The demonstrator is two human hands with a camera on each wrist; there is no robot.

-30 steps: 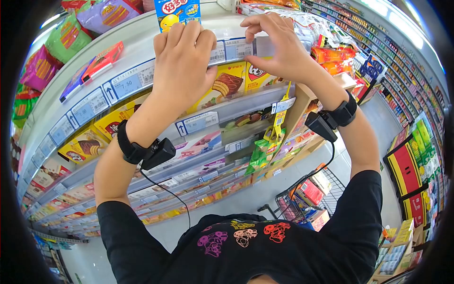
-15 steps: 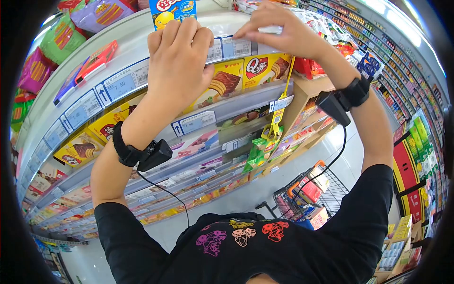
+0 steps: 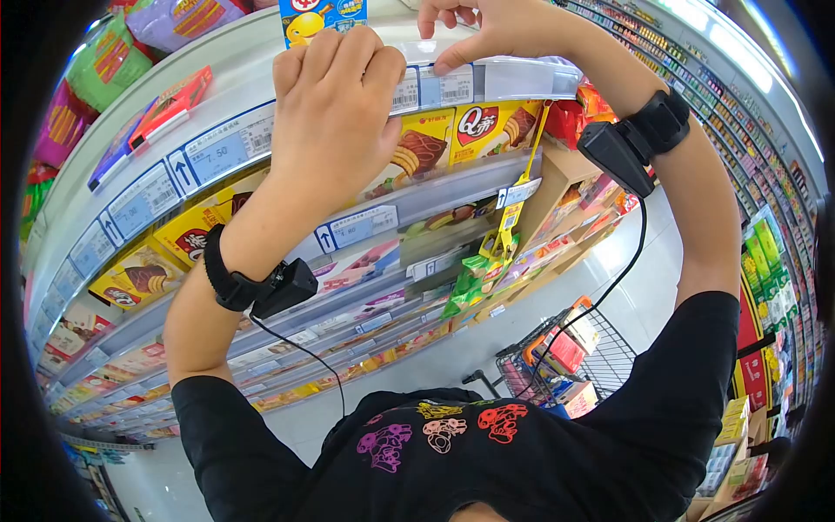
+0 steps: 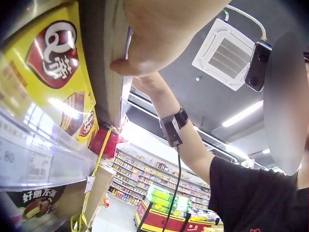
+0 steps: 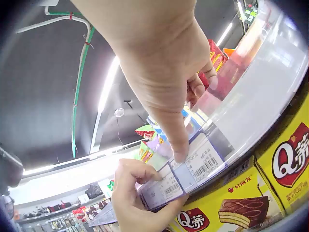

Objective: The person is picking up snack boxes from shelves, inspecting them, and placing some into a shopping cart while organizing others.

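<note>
The price label (image 3: 455, 87) sits on the curved front edge of the shelf (image 3: 239, 54), above the yellow boxes (image 3: 491, 130). Beside it, the left hand (image 3: 335, 109) pinches that edge, thumb beneath; the right hand (image 3: 509, 26) lays its thumb at the label's top edge, its other fingers spread away from it. Best to steady with the left and press evenly; forcing one corner could bend it.

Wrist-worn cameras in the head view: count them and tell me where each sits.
2. The left camera is strapped to the wrist behind the left hand; the right camera is strapped behind the right hand. I see no sign of others hidden.
</note>
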